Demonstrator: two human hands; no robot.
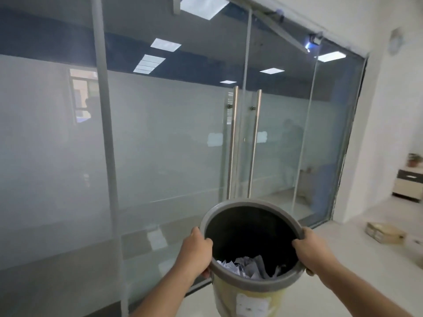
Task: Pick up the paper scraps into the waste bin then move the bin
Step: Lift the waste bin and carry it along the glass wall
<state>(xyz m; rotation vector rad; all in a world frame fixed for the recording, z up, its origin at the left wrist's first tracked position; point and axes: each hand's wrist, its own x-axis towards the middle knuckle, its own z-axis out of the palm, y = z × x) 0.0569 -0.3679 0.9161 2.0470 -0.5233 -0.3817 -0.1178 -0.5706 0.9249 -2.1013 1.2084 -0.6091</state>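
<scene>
I hold a round waste bin (pixel 248 202) up in the air in front of me, low in the frame. It has a grey rim, a black inside and a pale yellow outer wall with a white label. Crumpled white paper scraps (pixel 248 266) lie at its bottom. My left hand (pixel 196 248) grips the rim on the left side, thumb over the edge. On the opposite side of the rim my right hand (pixel 309 248) grips the same way.
A frosted glass wall fills the view ahead, with a glass double door and two steel pull handles (pixel 243 143) just beyond the bin. At right stand a white wall, a low cabinet (pixel 407 184) with a potted plant, and a flat cardboard box (pixel 384 232) on the pale floor.
</scene>
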